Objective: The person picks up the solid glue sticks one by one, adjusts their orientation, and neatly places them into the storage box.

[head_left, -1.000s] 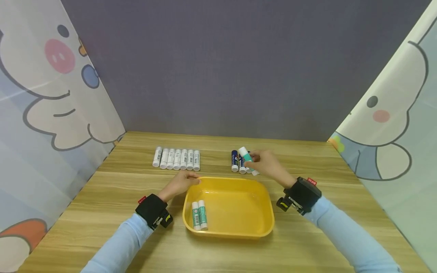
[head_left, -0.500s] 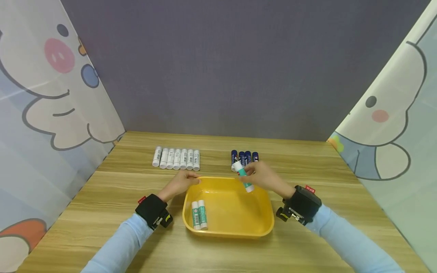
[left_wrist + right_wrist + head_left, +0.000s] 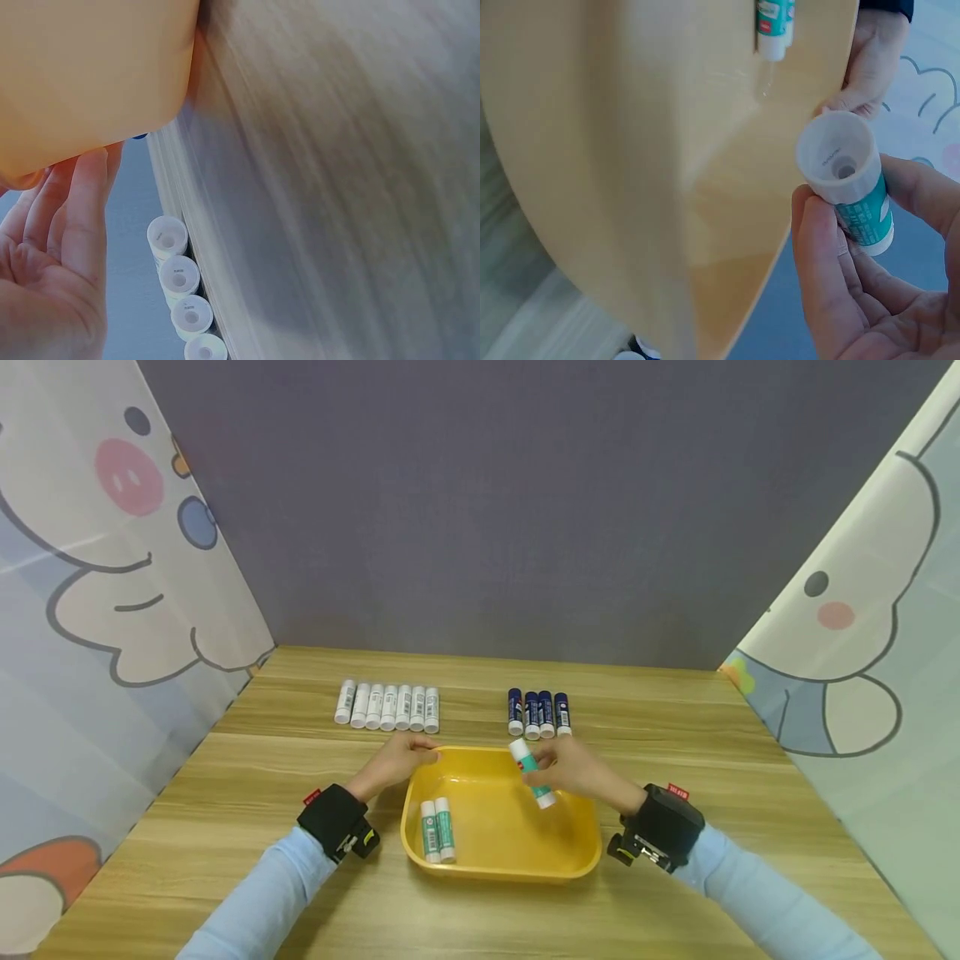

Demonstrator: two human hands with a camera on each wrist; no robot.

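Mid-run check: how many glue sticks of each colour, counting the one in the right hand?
All-white glue sticks: 7
Blue-and-white glue sticks: 4
Green-and-white glue sticks: 3 (2 in the yellow tray, 1 in the right hand)
Total: 14

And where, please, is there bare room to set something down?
Bare table lies between the white glue sticks and blue glue sticks, and along the near side of the yellow tray. Inside, its middle is bare. Crowded: its left end, with two green glue sticks, and far right corner, under the right hand.
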